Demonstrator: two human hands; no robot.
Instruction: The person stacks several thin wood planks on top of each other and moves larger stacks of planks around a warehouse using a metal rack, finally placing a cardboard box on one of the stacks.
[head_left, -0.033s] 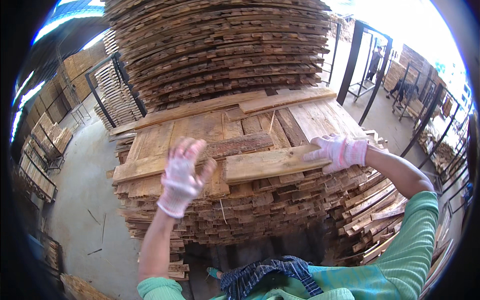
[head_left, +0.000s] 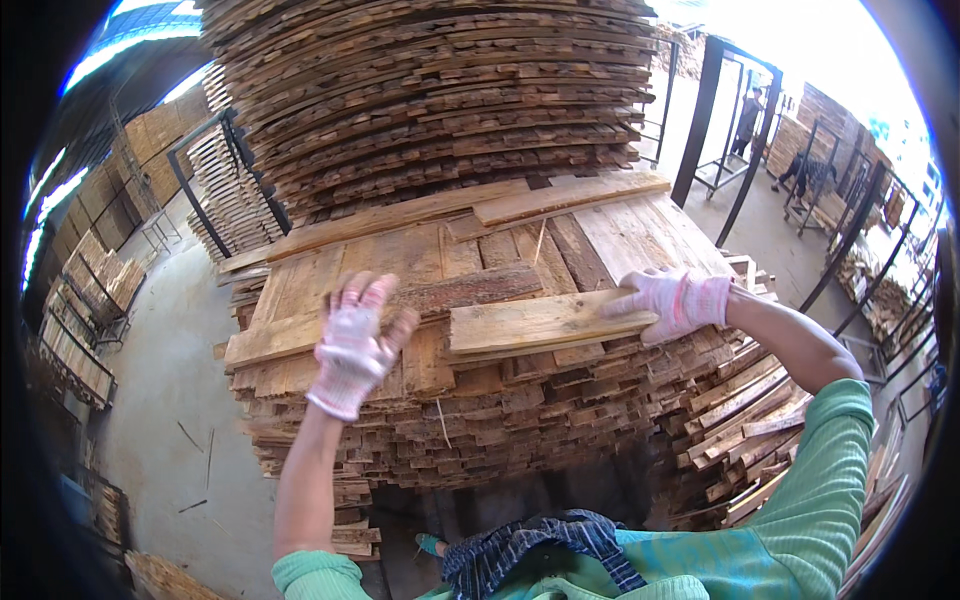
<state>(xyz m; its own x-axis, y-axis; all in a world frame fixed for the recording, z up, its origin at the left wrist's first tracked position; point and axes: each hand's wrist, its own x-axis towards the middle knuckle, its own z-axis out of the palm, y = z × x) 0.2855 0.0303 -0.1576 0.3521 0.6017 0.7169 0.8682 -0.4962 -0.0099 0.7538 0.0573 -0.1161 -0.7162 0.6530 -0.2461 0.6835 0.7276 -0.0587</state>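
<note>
My left hand (head_left: 354, 340), in a white and pink knitted glove, hovers over the left part of the plank stack with its fingers spread and nothing in them. Beside it lies a dark, bark-edged board (head_left: 470, 289). My right hand (head_left: 675, 303), gloved alike, grips the right end of a pale wooden plank (head_left: 535, 322), its fingers over the top face. This plank lies along the stack's near edge. Under it, boards run front to back in the top layer (head_left: 395, 258). A long plank (head_left: 275, 341) lies crosswise near my left hand.
A tall stack of layered boards (head_left: 450, 95) rises behind. Two long planks (head_left: 400, 222) (head_left: 570, 198) lie at the layer's far edge. Black metal frames (head_left: 697, 125) stand right, and loose slats (head_left: 745, 430) lie near my right arm. Two people (head_left: 748, 122) are in the far right background.
My left hand has shifted slightly to the left, and its fingers look less blurred. My right hand stays on the pale plank.
</note>
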